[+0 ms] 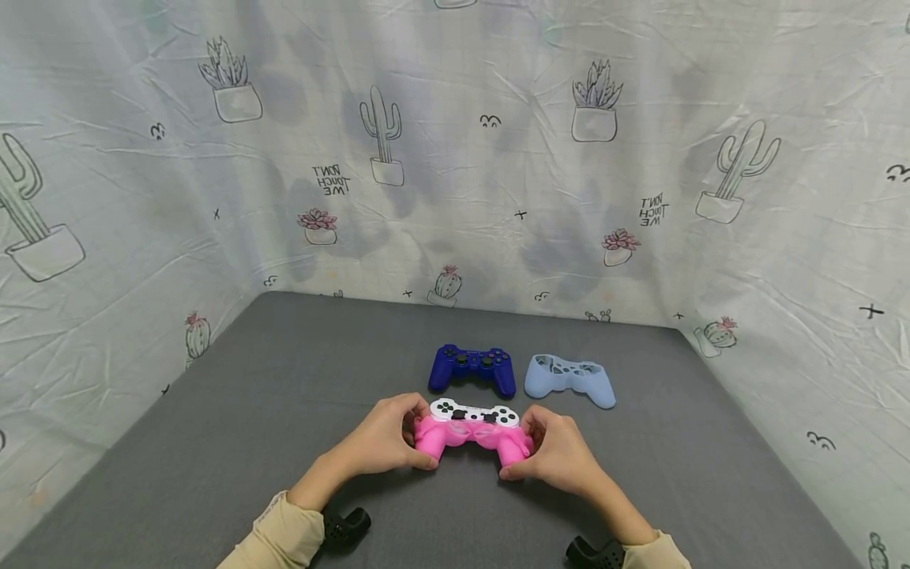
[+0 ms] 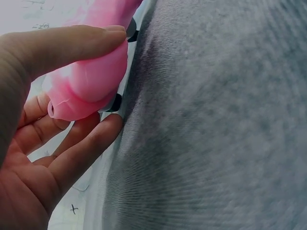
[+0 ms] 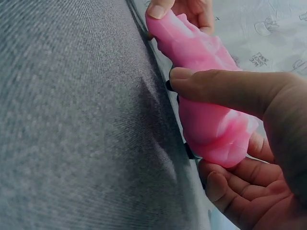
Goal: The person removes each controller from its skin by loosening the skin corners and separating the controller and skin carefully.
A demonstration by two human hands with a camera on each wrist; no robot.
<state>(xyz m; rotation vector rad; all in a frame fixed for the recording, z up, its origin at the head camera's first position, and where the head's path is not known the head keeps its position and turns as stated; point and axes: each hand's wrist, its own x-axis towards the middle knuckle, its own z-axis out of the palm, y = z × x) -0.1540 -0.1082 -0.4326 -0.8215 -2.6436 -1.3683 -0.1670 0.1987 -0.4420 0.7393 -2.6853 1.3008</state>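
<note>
A white game controller (image 1: 475,413) is partly covered by a pink silicone sleeve (image 1: 465,432), whose material bunches over the grips and leaves the white button face bare along the far side. My left hand (image 1: 387,438) pinches the sleeved left grip, thumb on the near side and fingers beyond. At the other end my right hand (image 1: 562,454) holds the right grip the same way. The left wrist view has the left thumb pressed on the smooth pink sleeve (image 2: 96,81). In the right wrist view, folds show in the sleeve (image 3: 216,129) beside the right fingers.
Just beyond the held controller lies a dark blue controller (image 1: 472,363). To its right is a light blue, hollow silicone sleeve (image 1: 565,377). Everything rests on a grey cloth-covered table (image 1: 327,340), with a cactus-print curtain (image 1: 462,182) hanging behind and at both sides.
</note>
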